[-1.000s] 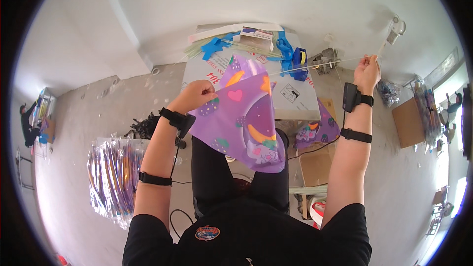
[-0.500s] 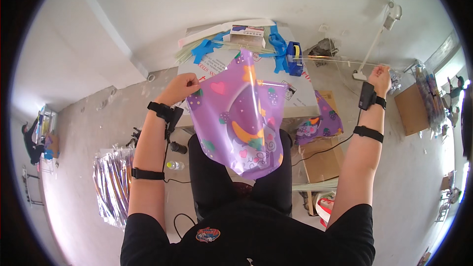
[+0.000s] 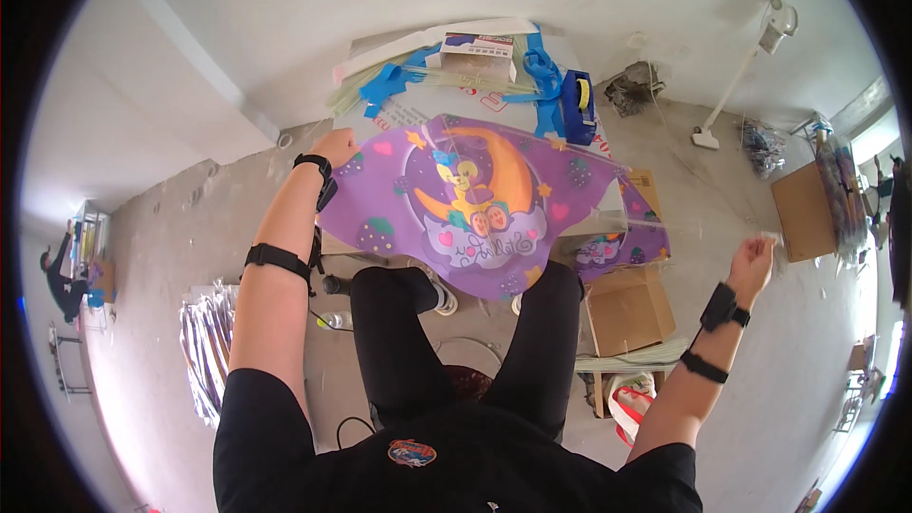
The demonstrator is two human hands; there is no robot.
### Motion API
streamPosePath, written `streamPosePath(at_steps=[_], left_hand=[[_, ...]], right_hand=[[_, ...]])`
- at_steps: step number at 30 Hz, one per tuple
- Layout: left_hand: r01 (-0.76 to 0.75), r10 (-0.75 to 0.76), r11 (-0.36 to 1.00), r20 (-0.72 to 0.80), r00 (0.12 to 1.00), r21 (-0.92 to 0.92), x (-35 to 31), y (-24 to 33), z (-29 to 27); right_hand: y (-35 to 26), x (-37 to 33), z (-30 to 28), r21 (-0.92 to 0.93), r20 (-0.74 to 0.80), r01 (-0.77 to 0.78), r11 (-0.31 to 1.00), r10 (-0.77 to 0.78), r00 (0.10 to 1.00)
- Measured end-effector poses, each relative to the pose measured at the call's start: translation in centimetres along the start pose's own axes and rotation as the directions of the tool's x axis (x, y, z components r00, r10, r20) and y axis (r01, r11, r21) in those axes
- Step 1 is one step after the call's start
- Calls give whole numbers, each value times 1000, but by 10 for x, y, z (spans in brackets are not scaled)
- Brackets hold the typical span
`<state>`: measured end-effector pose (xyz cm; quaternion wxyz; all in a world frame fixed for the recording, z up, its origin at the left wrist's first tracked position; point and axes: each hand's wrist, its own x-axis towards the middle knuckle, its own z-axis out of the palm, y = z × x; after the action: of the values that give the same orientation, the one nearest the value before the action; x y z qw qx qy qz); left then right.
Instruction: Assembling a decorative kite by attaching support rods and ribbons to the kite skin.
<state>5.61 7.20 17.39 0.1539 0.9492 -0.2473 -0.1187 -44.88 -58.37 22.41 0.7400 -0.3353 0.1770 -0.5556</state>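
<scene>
A purple plastic sheet (image 3: 380, 195), shaped like a kite sail, spreads out above my knees. It is printed with a yellow cartoon duck on an orange moon, strawberries and hearts; the lettering reads mirrored. My left hand (image 3: 334, 148) is closed on its upper left edge. Far out to the right, my right hand (image 3: 753, 263) pinches the end of a thin clear strip (image 3: 655, 223), which looks like tape. The strip stretches back toward the sheet's right corner; whether it touches there I cannot tell.
A blue tape dispenser (image 3: 579, 106) stands on the table's right side. Behind the sheet lie thin pale rods, blue strips and an open small box (image 3: 475, 62). A second purple sheet (image 3: 608, 252) hangs by a cardboard box (image 3: 627, 309). A white lamp (image 3: 741, 71) stands farther right.
The purple sheet has opened from a bunched fold to nearly flat, its moon picture now showing. My right hand has moved down and nearer, bringing the strip away from the dispenser.
</scene>
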Motion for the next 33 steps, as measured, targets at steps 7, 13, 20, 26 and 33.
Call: streamPosePath(at_steps=[7, 13, 20, 26, 33], left_hand=[[89, -79, 963, -47, 996, 255, 20, -35, 46], [181, -133, 877, -138, 981, 445, 27, -36, 84], [-165, 142, 979, 181, 973, 121, -9, 139, 215], [-46, 29, 987, 109, 994, 155, -27, 179, 252], [-368, 369, 914, 29, 929, 170, -38, 162, 269]], right_hand=[[-6, -52, -61, 132, -215, -31, 991, 60, 975], [11, -73, -66, 163, -257, -45, 986, 86, 963], [41, -82, -21, 193, -248, -53, 980, 101, 963], [46, -100, 33, 194, -188, -7, 981, 44, 981], [39, -119, 49, 150, -190, 44, 988, -15, 982]])
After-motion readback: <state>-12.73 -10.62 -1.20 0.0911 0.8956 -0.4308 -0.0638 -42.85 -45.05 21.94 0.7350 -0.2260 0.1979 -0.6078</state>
